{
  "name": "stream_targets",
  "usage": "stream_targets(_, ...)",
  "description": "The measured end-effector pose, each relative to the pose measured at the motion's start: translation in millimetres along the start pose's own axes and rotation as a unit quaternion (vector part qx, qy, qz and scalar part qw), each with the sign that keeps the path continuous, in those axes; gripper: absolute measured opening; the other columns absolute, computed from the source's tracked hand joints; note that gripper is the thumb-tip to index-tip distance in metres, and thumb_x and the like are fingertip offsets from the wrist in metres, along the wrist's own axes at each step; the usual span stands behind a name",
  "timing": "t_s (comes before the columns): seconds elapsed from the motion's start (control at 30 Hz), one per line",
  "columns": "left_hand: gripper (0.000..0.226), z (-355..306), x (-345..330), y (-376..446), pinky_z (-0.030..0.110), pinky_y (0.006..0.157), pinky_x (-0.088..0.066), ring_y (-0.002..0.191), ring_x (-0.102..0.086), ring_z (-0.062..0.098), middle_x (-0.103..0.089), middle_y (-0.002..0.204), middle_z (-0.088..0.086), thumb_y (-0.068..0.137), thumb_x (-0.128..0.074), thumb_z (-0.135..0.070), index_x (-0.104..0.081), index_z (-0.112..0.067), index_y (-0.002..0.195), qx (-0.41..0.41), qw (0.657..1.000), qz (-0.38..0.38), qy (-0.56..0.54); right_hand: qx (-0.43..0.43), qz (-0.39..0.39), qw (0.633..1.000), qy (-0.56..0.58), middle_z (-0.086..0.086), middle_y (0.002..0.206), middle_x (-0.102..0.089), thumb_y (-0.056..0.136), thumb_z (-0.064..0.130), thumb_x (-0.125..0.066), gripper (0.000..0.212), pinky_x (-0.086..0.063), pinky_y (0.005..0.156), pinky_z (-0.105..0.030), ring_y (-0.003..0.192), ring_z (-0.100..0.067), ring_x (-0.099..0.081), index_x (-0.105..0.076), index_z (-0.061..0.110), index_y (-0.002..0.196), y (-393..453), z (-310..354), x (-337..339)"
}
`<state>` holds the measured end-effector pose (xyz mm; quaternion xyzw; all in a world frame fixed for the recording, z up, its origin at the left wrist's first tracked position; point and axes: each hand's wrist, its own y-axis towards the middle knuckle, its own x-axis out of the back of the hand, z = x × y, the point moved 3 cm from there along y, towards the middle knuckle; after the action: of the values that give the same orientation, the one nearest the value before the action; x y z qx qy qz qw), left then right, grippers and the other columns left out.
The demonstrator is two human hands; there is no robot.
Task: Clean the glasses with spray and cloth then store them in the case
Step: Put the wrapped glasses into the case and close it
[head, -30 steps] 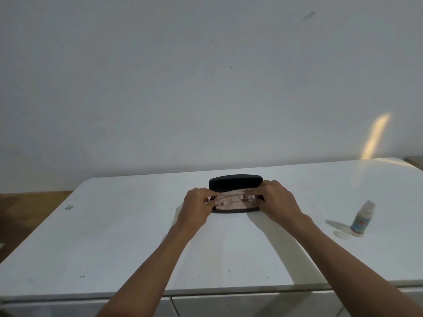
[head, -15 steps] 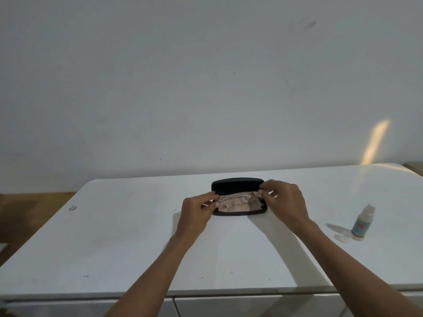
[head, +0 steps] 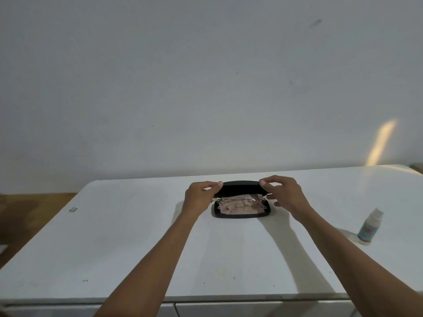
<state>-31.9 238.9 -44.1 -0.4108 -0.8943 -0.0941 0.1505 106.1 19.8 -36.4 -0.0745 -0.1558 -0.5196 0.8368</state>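
A black glasses case lies open in the middle of the white table. Inside it rest thin clear-framed glasses on top of a crumpled beige cloth. The case lid stands raised behind them. My left hand pinches the lid's left end and my right hand pinches its right end. A small white spray bottle stands on the table to the right, apart from both hands.
A plain grey wall rises behind the table. A small grey object lies near the table's left edge. Brown floor shows to the left. The table's front edge runs across the bottom of the view.
Both hands let go of the glasses, which now lie in the case, and moved up to the lid's two ends.
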Motion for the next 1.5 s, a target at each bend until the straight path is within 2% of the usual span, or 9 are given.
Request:
stream_targets(0.2, 0.024, 10, 7, -7, 0.029, 0.067, -0.046, 0.073, -0.057, 0.018, -0.075, 0.088, -0.004, 0.082, -0.082, -0.039, -0.082, -0.022, 0.099, 0.027, 0.994, 0.044, -0.101, 0.006, 0.032, 0.999, 0.007, 0.002, 0.094, -0.077, 0.088, 0.036, -0.078, 0.006, -0.053, 0.074, -0.037, 0.076, -0.02, -0.066, -0.076, 0.029, 0.088, -6, -6, 3)
stream_targets(0.43, 0.016, 30, 9, -23, 0.037, 0.092, -0.059, 0.098, -0.074, 0.022, -0.08, 0.097, 0.003, 0.084, -0.081, -0.013, -0.082, -0.013, 0.1, -0.031, 0.995, 0.059, -0.08, 0.06, 0.033, 0.997, -0.035, 0.006, 0.093, -0.078, 0.088, 0.017, -0.077, 0.01, -0.047, 0.076, -0.022, 0.092, -0.014, -0.071, -0.074, 0.022, 0.08, -33, -24, 2)
stream_targets(0.63, 0.022, 33, 8, -36, 0.017, 0.08, -0.054, 0.093, -0.073, 0.01, -0.079, 0.097, -0.008, 0.082, -0.084, -0.016, -0.081, -0.019, 0.103, -0.103, 0.994, 0.033, -0.009, 0.102, 0.002, 0.993, -0.065, 0.012, 0.094, -0.075, 0.093, 0.012, -0.07, 0.013, -0.045, 0.07, -0.006, 0.084, -0.005, -0.068, -0.074, 0.024, 0.091, -44, -31, -4)
stream_targets(0.77, 0.06, 38, 3, -42, 0.014, 0.096, -0.05, 0.109, -0.065, 0.005, -0.071, 0.121, -0.015, 0.073, -0.091, -0.026, -0.069, -0.028, 0.129, -0.11, 0.991, 0.063, 0.053, 0.127, 0.03, 0.984, -0.123, 0.014, 0.112, -0.072, 0.086, 0.023, -0.079, 0.034, -0.048, 0.084, -0.015, 0.102, -0.007, -0.067, -0.071, 0.029, 0.119, -56, -28, -9)
stream_targets(0.87, 0.062, 39, -2, -43, 0.025, 0.105, -0.049, 0.116, -0.064, 0.011, -0.07, 0.127, -0.005, 0.075, -0.089, -0.021, -0.067, -0.024, 0.133, -0.118, 0.989, 0.053, 0.064, 0.161, 0.034, 0.966, -0.199, 0.015, 0.12, -0.068, 0.078, 0.028, -0.085, 0.057, -0.049, 0.093, -0.029, 0.106, -0.01, -0.062, -0.064, 0.029, 0.131, -61, -27, -16)
stream_targets(1.0, 0.059, 38, -5, -42, 0.029, 0.103, -0.053, 0.11, -0.068, 0.014, -0.073, 0.122, -0.002, 0.074, -0.089, -0.015, -0.07, -0.018, 0.129, -0.127, 0.99, 0.025, 0.06, 0.149, 0.013, 0.966, -0.211, 0.008, 0.112, -0.07, 0.084, 0.023, -0.078, 0.045, -0.048, 0.086, -0.032, 0.103, -0.019, -0.063, -0.065, 0.027, 0.127, -57, -26, -19)
stream_targets(1.13, 0.055, 37, -6, -32, 0.019, 0.097, -0.053, 0.104, -0.071, 0.015, -0.073, 0.12, 0.003, 0.075, -0.088, -0.007, -0.07, -0.011, 0.127, -0.126, 0.991, 0.012, 0.05, 0.141, 0.011, 0.968, -0.208, 0.009, 0.101, -0.069, 0.085, 0.022, -0.075, 0.033, -0.041, 0.075, -0.026, 0.094, -0.018, -0.061, -0.068, 0.025, 0.117, -46, -23, -22)
stream_targets(1.37, 0.053, 28, -13, 22, 0.015, 0.09, -0.053, 0.106, -0.069, 0.02, -0.072, 0.12, 0.008, 0.076, -0.084, 0.002, -0.07, -0.008, 0.126, -0.111, 0.993, -0.017, 0.023, 0.123, -0.008, 0.977, -0.172, 0.005, 0.106, -0.069, 0.085, 0.015, -0.076, 0.038, -0.051, 0.086, -0.037, 0.101, -0.024, -0.064, -0.066, 0.023, 0.122, 10, -14, -33)
stream_targets(1.5, 0.053, 29, -21, 55, 0.03, 0.098, -0.055, 0.105, -0.07, 0.022, -0.073, 0.117, 0.009, 0.075, -0.085, 0.002, -0.071, -0.008, 0.125, -0.111, 0.993, -0.027, 0.021, 0.114, -0.018, 0.979, -0.168, 0.006, 0.101, -0.066, 0.086, 0.012, -0.075, 0.039, -0.042, 0.076, -0.029, 0.095, -0.022, -0.06, -0.066, 0.021, 0.123, 44, -15, -41)
